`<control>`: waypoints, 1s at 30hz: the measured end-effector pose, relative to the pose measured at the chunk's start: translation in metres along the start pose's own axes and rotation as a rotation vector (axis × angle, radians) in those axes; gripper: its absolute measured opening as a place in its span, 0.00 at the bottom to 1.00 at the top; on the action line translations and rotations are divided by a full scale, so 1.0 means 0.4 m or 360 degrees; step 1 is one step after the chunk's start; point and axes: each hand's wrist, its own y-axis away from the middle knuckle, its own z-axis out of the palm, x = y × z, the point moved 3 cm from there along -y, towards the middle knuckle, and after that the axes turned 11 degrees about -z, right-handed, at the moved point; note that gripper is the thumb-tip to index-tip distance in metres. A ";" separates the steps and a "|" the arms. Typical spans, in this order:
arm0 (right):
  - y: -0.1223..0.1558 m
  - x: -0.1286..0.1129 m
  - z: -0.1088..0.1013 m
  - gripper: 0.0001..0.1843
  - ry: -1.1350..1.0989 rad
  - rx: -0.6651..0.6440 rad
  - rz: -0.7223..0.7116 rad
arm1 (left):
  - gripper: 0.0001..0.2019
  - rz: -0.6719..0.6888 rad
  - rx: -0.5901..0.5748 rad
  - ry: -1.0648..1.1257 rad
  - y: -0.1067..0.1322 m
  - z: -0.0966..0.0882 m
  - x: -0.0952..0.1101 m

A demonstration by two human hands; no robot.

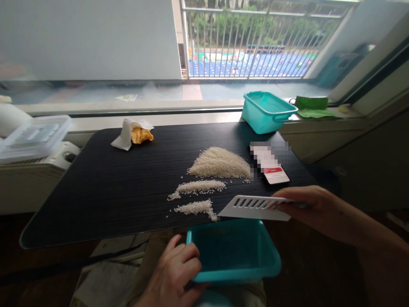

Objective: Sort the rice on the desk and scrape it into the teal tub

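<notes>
My right hand (300,204) grips a white slotted spatula (252,208), its blade tilted on edge over the table's front. The blade's left corner touches the end of a short row of rice (194,207). Behind that lies a second row of rice (201,186), and farther back a larger heap of rice (220,163). My left hand (179,266) is closed on the left rim of a teal plastic bin (270,256), held just below the table edge above my lap. The bin's inside is in shadow; I cannot make out any contents.
On the dark table (96,196) lie a phone (276,175) at right and a crumpled yellow cloth (141,135) with white paper (124,135). Another teal bin (265,113) stands at the back right near a green cloth (313,106). A clear plastic box (35,134) is at left.
</notes>
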 end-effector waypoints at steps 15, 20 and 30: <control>-0.009 -0.010 0.001 0.19 0.0032 -0.0029 -0.0026 | 0.08 -0.0008 -0.0071 -0.0054 0.001 -0.016 -0.001; -0.037 0.000 -0.007 0.20 0.0088 0.0058 -0.0077 | 0.11 -0.0009 -0.0014 -0.0057 0.005 -0.014 -0.001; -0.085 -0.003 0.003 0.22 0.0115 0.0129 -0.0107 | 0.10 -0.0025 0.0002 -0.0063 0.008 -0.021 -0.005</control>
